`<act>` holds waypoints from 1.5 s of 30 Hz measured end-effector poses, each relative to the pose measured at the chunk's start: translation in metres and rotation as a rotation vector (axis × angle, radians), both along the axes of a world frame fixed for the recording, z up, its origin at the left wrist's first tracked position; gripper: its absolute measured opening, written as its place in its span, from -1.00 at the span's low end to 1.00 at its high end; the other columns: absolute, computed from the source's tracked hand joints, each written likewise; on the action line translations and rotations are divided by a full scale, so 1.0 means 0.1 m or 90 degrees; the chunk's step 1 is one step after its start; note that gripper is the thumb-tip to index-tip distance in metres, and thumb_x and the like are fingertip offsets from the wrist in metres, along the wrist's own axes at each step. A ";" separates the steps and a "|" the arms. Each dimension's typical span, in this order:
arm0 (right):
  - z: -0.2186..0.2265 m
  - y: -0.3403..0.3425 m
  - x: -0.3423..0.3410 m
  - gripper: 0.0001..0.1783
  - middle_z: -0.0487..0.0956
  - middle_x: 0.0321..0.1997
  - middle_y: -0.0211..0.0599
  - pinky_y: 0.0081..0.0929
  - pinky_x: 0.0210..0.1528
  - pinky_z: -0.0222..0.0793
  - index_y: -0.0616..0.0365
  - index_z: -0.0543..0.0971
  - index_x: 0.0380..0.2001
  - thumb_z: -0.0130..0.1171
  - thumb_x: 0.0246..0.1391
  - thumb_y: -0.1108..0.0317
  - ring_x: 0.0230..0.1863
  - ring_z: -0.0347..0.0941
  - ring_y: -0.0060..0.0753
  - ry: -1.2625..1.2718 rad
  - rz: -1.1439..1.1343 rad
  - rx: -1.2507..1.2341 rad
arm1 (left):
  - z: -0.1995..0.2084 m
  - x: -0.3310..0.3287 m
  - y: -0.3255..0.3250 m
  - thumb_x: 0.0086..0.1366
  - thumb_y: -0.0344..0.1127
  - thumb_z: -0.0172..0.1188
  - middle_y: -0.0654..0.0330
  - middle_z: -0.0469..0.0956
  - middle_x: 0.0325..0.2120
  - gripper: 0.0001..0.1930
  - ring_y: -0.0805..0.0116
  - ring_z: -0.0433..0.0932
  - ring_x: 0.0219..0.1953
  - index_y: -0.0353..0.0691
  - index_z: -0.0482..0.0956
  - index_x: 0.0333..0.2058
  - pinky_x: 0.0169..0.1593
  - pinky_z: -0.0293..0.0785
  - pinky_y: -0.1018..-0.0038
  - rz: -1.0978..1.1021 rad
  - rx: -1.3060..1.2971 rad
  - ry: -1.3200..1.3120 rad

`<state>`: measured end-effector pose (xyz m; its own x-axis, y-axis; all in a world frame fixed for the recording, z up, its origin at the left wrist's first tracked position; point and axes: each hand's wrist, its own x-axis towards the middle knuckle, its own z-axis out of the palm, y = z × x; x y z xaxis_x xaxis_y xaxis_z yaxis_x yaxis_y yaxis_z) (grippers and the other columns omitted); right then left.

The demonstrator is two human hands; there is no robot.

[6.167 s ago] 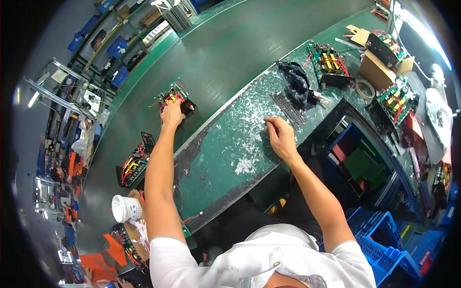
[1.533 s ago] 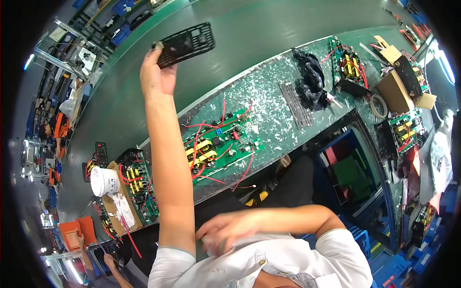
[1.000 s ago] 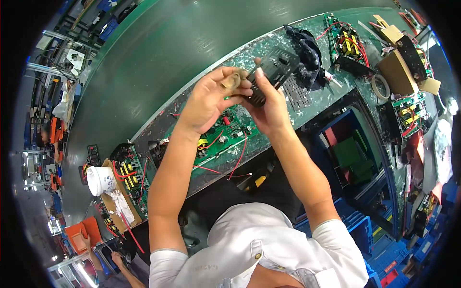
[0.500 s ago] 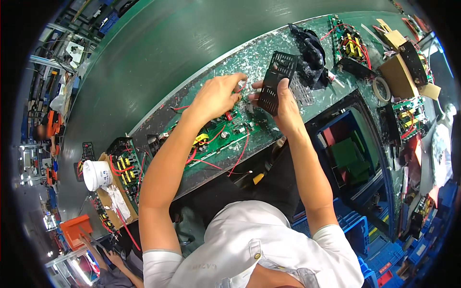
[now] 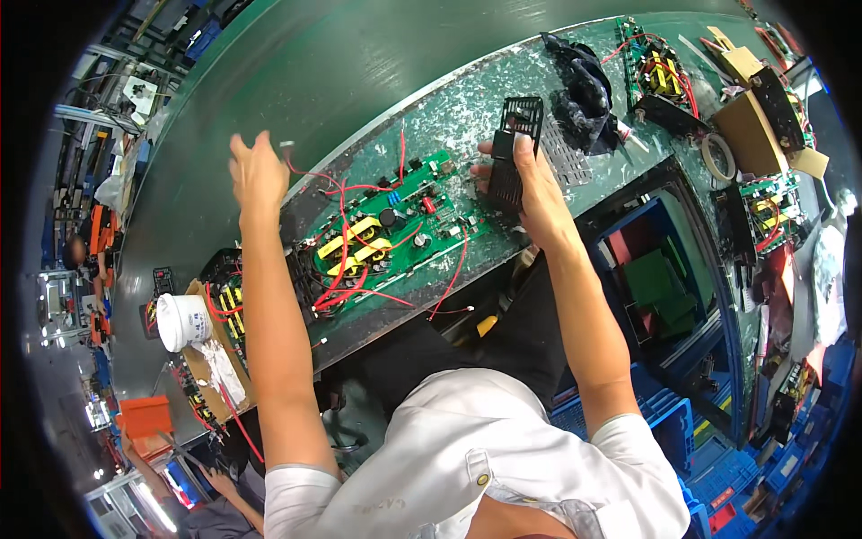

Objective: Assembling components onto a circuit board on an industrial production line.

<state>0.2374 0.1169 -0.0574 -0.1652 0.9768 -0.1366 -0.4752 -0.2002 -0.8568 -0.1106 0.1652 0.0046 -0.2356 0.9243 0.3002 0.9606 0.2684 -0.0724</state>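
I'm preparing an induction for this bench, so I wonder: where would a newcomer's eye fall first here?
Probably on the long green circuit board with its yellow parts and red wires, lying mid-picture on the white-flecked green workbench. Next might come the black slotted panel in the right hand, near the board's right end, then the white tub at left.

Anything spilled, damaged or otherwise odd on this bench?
Yes: white specks and smears litter the green worktop, close to an exposed circuit board; spill or wear, I can't tell. A loose red wire also overhangs the front edge.
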 end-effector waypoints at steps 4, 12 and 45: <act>0.08 -0.01 -0.01 -0.45 0.53 0.05 -0.21 -0.40 0.02 0.43 0.17 0.35 0.15 -0.01 0.34 -0.04 -0.03 0.49 -0.39 -0.042 -0.047 -0.005 | 0.17 0.93 0.08 0.19 -0.29 0.21 -0.04 0.61 -0.17 -0.60 -0.01 0.60 -0.08 -0.19 0.56 0.03 0.00 0.48 0.19 -0.244 0.033 -0.274; 0.04 0.05 0.09 -0.56 0.58 -0.03 -0.29 -0.45 0.00 0.45 0.16 0.45 0.09 0.09 0.30 0.10 -0.04 0.52 -0.42 0.011 0.049 -0.076 | -0.14 1.40 0.12 0.08 -0.29 0.38 0.15 0.67 -0.30 -0.59 0.42 0.62 -0.25 -0.33 0.64 -0.09 -0.08 0.50 0.45 -0.334 -0.268 -0.559; 0.15 0.18 -0.26 -0.43 0.57 -0.13 -0.36 -0.64 -0.22 0.38 0.30 0.41 0.18 0.18 0.24 0.14 -0.24 0.46 -0.64 -0.154 -0.032 0.002 | -0.21 1.29 0.06 0.19 -0.38 0.33 0.18 0.65 -0.35 -0.76 0.44 0.60 -0.27 -0.31 0.68 -0.17 -0.17 0.48 0.51 -0.489 -0.196 -0.656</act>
<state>0.2111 0.1349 -0.0421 -0.0794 0.9835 -0.1627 -0.2657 -0.1782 -0.9474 0.0183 0.1715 -0.0160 0.3824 0.9223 0.0555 0.5111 -0.2612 0.8189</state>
